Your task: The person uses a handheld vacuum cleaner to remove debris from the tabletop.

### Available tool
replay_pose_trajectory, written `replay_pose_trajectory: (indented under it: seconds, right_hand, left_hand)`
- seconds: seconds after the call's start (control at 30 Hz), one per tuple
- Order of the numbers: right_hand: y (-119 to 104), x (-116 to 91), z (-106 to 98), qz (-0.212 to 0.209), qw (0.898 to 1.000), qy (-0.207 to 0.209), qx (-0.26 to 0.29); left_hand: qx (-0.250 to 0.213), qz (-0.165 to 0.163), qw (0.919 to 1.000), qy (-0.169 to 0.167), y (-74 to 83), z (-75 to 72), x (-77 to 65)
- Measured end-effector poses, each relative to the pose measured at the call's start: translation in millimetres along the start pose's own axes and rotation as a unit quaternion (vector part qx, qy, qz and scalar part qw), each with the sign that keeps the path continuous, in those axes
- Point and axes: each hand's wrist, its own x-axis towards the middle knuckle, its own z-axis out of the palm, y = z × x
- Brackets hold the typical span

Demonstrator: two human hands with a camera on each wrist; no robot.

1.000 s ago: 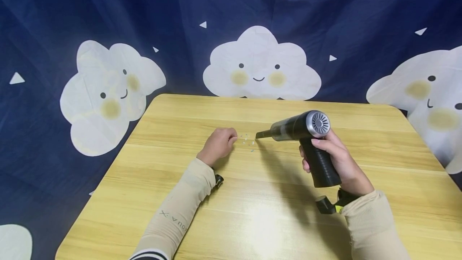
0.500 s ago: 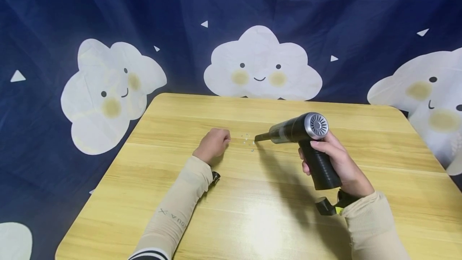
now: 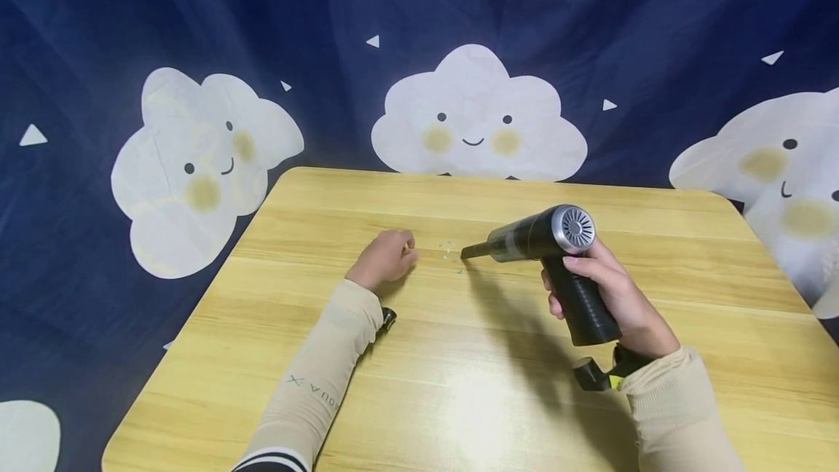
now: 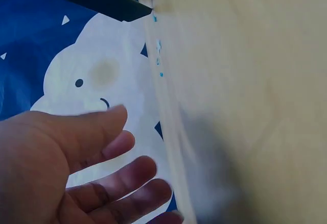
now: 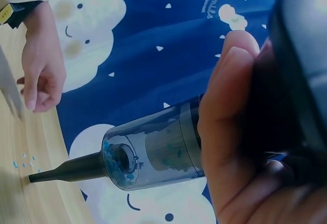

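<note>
My right hand (image 3: 619, 290) grips the black handle of a handheld vacuum cleaner (image 3: 547, 233), its narrow nozzle (image 5: 69, 169) angled down to the table at the right edge of some small blue and white scraps (image 3: 448, 250). Inside the clear dust cup (image 5: 153, 150), blue bits have gathered near the nozzle end. My left hand (image 3: 383, 259) hovers just left of the scraps, holding nothing. In the left wrist view that hand (image 4: 97, 168) shows loosely bent fingers, with thumb and fingers apart.
The wood-grain table (image 3: 262, 312) reaches back to a dark blue curtain (image 3: 328, 6) printed with white clouds. A black wrist camera (image 3: 592, 374) sits below the right hand. The vacuum's shadow falls across the table's middle.
My left hand has drawn back left from the scraps, and its fingers have loosened. The vacuum nozzle has shifted slightly left and down, close to the scraps.
</note>
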Motion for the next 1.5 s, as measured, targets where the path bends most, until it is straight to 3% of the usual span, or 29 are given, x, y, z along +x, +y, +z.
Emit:
replay_pose_trajectory:
  seconds: [0.2,0.57,0.77,1.13,1.5]
  right_hand:
    - [-0.6,-1.5,-1.4,0.000,1.000,-0.005,0.009]
    - [-4.4,-6.4,-3.6,0.014,1.000,-0.025,0.011]
    - [-6.8,-8.0,-2.7,0.011,0.999,-0.036,0.020]
    - [-10.7,-9.2,-0.6,0.022,0.999,-0.038,0.006]
    - [-5.8,-6.6,0.8,0.015,0.999,-0.032,-0.010]
  left_hand:
    - [-0.009,-0.020,0.9987,-0.046,1.3,2.0,-1.9]
    - [0.039,-0.033,0.9923,-0.113,5.5,-1.6,-6.9]
    - [0.054,-0.027,0.9911,-0.119,6.2,-0.8,-7.1]
    - [0.065,-0.045,0.9891,-0.124,10.2,1.2,-5.7]
    - [0.048,-0.047,0.9916,-0.110,8.9,2.6,-6.2]
